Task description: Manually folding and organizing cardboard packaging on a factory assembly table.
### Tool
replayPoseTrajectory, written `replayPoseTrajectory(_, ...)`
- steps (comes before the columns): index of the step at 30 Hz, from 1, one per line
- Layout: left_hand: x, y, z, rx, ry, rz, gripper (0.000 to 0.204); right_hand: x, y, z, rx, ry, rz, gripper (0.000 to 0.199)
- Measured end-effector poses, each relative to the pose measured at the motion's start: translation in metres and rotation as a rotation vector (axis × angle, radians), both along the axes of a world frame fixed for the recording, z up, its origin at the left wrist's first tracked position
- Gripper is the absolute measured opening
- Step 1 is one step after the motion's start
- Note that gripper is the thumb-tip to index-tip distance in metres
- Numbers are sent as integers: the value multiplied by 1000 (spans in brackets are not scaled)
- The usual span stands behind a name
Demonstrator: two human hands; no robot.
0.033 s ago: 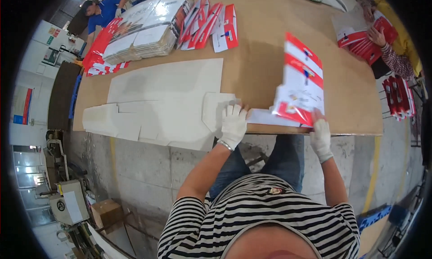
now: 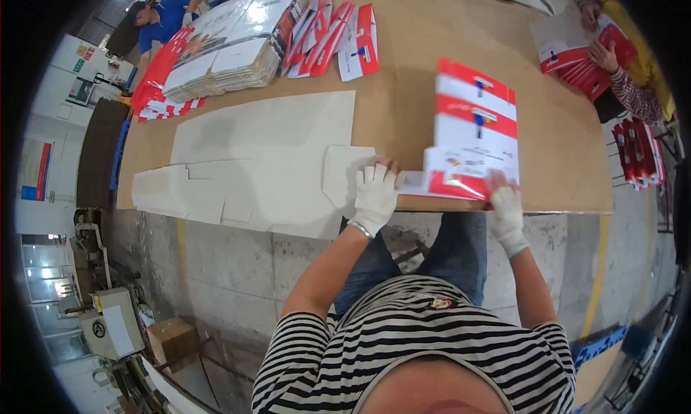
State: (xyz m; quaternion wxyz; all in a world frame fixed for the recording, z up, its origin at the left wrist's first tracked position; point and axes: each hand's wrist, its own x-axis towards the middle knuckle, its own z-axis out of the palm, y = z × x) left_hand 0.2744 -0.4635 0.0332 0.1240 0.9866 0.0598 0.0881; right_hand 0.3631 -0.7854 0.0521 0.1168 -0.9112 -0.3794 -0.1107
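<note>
Currently my left hand (image 2: 376, 191) lies spread flat on the white cardboard flap (image 2: 344, 171) at the table edge (image 2: 561, 211); my right hand (image 2: 504, 202) pinches the near corner of the red-and-white carton stack (image 2: 471, 130). Risk: stack overhangs slightly (both gloves thin), so a loose pinch could fan the sheets off the edge

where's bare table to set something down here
Bare table lies between the white sheets and the red-and-white box, and right of that box up to the far red stack. The far left is crowded with flat stacks.
</note>
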Motion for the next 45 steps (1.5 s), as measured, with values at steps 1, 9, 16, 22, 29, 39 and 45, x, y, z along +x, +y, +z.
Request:
replayPoseTrajectory(1,0,-4,2,6,-43,-62,65,-6,22,10,-37,62,75,70)
replayPoseTrajectory(9,-47,38,55,309,296,-367,103,-17,43,11,-86,110,185,67)
replayPoseTrajectory(16,-43,51,51,-557,-198,152,89,-20,39,5,-69,131,138,64)
replayPoseTrajectory(22,-5,7,0,-1364,-615,358,44,-24,40,4,-60,131,141,63)
replayPoseTrajectory(29,9,0,-10,-623,-364,28,49,2,28,14,-245,32,257,56)
replayPoseTrajectory(39,9,-16,-1,-23,-14,-404,85,-4,34,10,-219,-14,266,56)
replayPoseTrajectory(45,12,-18,-6,79,14,-294,76,-10,38,-2,-130,-118,248,49)
